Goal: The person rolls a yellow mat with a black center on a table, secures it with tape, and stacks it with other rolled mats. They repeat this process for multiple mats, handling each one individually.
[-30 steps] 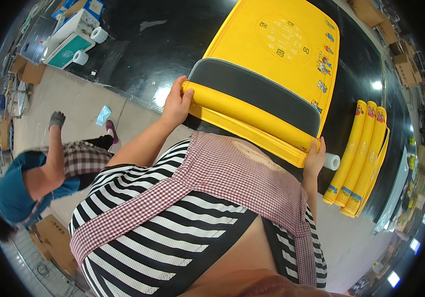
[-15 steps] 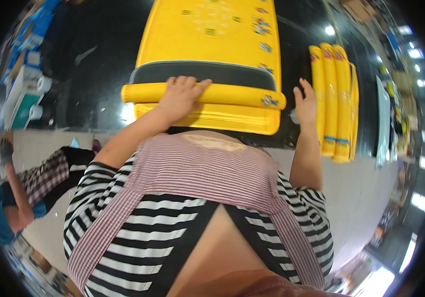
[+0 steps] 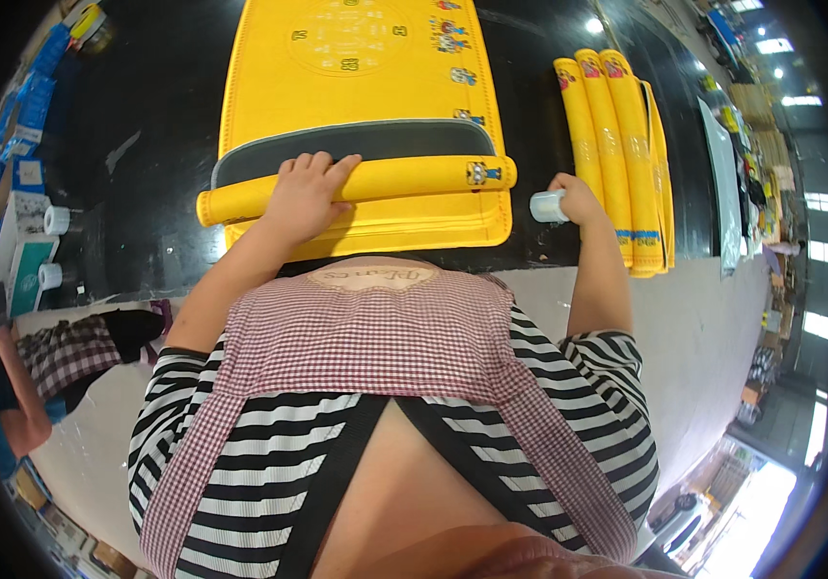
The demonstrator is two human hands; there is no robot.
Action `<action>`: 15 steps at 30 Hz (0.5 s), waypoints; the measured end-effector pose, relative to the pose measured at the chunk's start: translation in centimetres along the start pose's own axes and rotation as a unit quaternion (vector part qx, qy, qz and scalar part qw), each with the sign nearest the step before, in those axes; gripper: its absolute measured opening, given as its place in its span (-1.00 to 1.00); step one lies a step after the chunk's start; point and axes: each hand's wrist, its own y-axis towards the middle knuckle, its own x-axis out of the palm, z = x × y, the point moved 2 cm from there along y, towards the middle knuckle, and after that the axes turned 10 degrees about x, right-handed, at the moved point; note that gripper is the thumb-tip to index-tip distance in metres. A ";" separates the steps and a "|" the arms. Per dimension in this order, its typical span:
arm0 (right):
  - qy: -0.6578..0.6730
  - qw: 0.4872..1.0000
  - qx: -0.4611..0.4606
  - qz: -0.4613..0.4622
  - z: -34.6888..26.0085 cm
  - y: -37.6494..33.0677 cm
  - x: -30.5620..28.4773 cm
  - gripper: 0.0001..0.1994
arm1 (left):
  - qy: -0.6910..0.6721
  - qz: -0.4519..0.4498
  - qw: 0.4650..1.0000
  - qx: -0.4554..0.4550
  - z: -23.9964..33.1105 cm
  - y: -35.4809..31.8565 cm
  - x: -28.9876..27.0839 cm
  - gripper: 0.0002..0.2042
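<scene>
At the black surface [image 3: 163,87], touching yellow roll [image 3: 399,181] with spread left grip [image 3: 308,198]; tightly clasping white roll [image 3: 546,206] in right grip [image 3: 581,200].

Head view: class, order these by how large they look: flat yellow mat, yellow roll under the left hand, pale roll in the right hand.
1. Flat yellow mat, though cut off at the top
2. Yellow roll under the left hand
3. Pale roll in the right hand

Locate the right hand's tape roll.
In the head view, right of centre, the tape roll is in the right hand, between the mat and the yellow rolls.
</scene>
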 end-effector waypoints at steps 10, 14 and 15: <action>0.420 0.860 -0.270 -0.110 -23.6 -6.0 7.0 -0.80 | -0.003 -0.008 1.000 -0.025 -0.4 -1.0 0.4 -0.30; 0.278 0.862 -0.414 -0.091 -28.7 -4.2 12.2 -0.73 | -0.018 -0.001 1.000 -0.020 -0.8 -0.7 0.9 -0.23; 0.233 0.878 -0.413 -0.070 -29.0 -3.7 13.2 -0.73 | -0.028 0.024 0.999 -0.025 -1.0 -0.9 1.0 -0.22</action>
